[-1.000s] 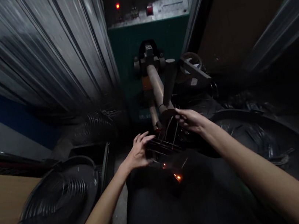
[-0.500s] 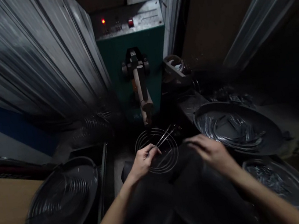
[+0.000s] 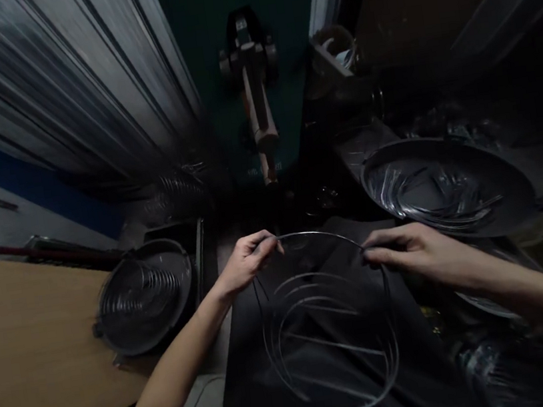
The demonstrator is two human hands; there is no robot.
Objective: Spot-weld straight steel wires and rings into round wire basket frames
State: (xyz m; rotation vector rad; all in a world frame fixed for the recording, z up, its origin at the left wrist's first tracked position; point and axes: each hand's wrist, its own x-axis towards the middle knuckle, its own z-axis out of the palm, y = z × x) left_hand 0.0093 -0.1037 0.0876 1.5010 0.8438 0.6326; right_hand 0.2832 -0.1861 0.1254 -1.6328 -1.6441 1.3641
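Observation:
My left hand (image 3: 253, 257) pinches a thin curved metal wire ring (image 3: 317, 233) at its left side. At the right side of the same arc, my right hand (image 3: 406, 248) has thumb and fingers closed on it. The ring's sides curve down from both hands towards my lap. Below hang or lie several concentric wire rings (image 3: 393, 358) with straight cross wires (image 3: 334, 343), over the dark apron (image 3: 255, 374). Whether these are joined to the held ring I cannot tell.
Ahead stands a green machine (image 3: 204, 11) with a copper-coloured arm (image 3: 259, 107) pointing down. A black pan (image 3: 126, 342) with wire coils is at left, beside a wooden board (image 3: 30, 358). At right a dark pan (image 3: 505, 177) holds bent wires.
The view has tilted down. My hands, earlier apart with the wire piece beneath the machine arm, now both grip the ring nearer my body. The thin rods formerly by my left hand no longer show there.

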